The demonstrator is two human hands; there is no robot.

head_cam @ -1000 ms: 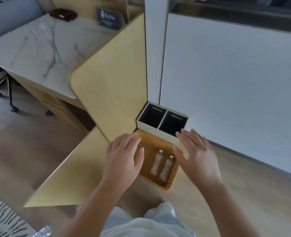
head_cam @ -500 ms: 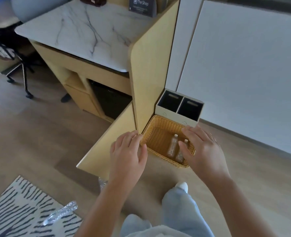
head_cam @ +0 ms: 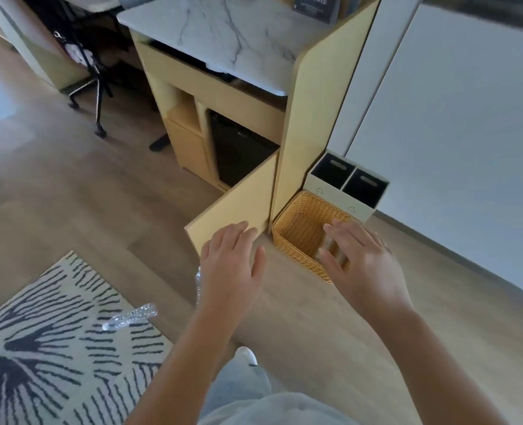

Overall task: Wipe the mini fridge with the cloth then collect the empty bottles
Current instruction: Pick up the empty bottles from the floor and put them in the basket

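While the left grip point(head_cam: 232, 265) and right grip point(head_cam: 367, 265) hover with fingers spread, holding nothing, the right is above the basket point(head_cam: 287, 240); a bottle point(head_cam: 129, 316) lies on the rug point(head_cam: 54, 348).

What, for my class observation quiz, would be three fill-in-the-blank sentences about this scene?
1. The wicker basket stands on the ____.
2. A clear bottle lies on the striped ____.
3. The cabinet door by the black fridge stands ____.
Missing words: floor; rug; open.
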